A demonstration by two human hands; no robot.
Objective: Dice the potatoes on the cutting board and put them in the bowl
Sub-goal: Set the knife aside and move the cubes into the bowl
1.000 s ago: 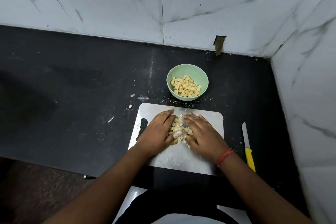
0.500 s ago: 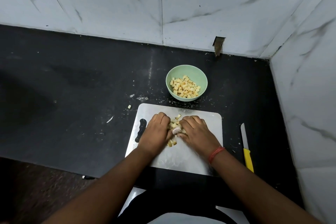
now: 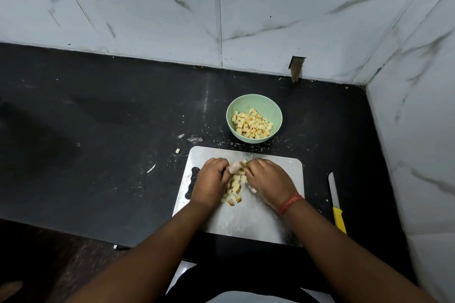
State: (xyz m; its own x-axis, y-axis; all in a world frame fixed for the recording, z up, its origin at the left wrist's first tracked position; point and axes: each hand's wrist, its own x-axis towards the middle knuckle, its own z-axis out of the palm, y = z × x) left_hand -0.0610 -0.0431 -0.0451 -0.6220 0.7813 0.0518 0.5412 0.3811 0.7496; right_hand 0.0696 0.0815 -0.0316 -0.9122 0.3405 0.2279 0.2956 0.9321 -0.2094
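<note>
Left hand (image 3: 211, 183) and right hand (image 3: 267, 181), fingers curled, cup diced potato pile (image 3: 235, 186) between them on cutting board (image 3: 278, 224). Bowl (image 3: 254, 118) straight ahead beyond board, roughly equidistant from both hands.

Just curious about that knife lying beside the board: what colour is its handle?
Bright yellow; the knife shows best in the head view, right of the cutting board.
</note>
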